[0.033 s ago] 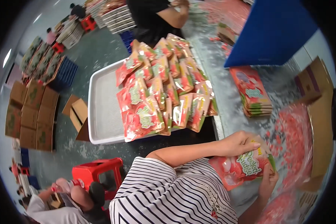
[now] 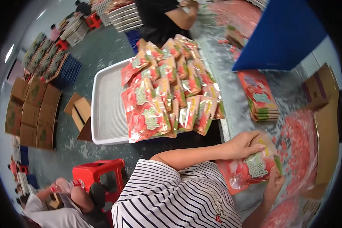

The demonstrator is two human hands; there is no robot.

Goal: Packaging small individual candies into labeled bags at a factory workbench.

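Both hands hold a red and green snack pouch (image 2: 250, 169) in front of my striped shirt, over the table's near side. My left hand (image 2: 242, 145) grips its upper edge, thumb over the front and fingers behind. Lower down, my right hand (image 2: 272, 184) pinches the side with the green corner. The pouch is tilted, with its printed front toward me. On the table beyond lies a neat stack of matching pouches (image 2: 258, 95). To the left, a white tray (image 2: 108, 110) carries rows of filled pouches (image 2: 163, 87), leaning on one another.
Small wrapped red pieces in clear plastic (image 2: 300, 148) lie right of my hands, beside an open cardboard box (image 2: 328, 129). A blue panel (image 2: 281, 38) stands behind the stack. At left are a red stool (image 2: 99, 171), a seated person (image 2: 61, 205) and cartons (image 2: 36, 114). Another person (image 2: 159, 19) works ahead.
The pouch has shifted a little to the right and its front is slightly more creased. Both hands keep their hold. The whole view has moved slightly.
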